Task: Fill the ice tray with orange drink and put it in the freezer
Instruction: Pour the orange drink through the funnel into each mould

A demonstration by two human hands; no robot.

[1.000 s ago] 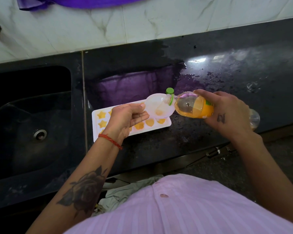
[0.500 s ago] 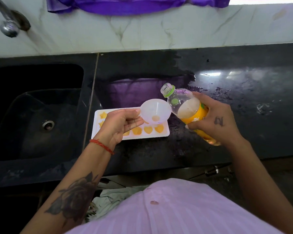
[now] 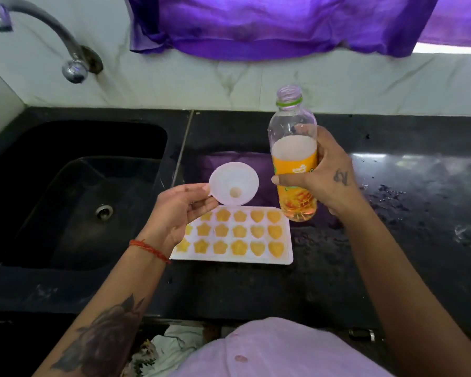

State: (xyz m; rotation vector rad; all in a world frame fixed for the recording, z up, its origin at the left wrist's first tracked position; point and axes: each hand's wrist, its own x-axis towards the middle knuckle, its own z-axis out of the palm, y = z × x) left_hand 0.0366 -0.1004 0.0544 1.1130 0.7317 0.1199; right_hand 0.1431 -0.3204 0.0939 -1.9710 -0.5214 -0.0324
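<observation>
Right hand (image 3: 328, 175) has fingers curled round the orange drink bottle (image 3: 293, 156), upright, uncapped, approx half full, held above the black counter (image 3: 365, 254). Left hand (image 3: 181, 210) pinches the rim of a white funnel (image 3: 234, 183) btwn thumb & fingertips, just past the ice tray (image 3: 233, 258). Tray lies flat on the counter below the left fingers, its star, flower & heart cells w/ orange drink in them, beside the sink (image 3: 74, 191).

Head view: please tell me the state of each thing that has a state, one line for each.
Ice tray: flat on the counter, every visible cell filled with orange drink.
Bottle: upright, uncapped, partly full.
Funnel: held above the tray's far edge, nothing pouring in.
Left hand: pinches the funnel's rim.
Right hand: grips the bottle.
Tap: no water running.
</observation>
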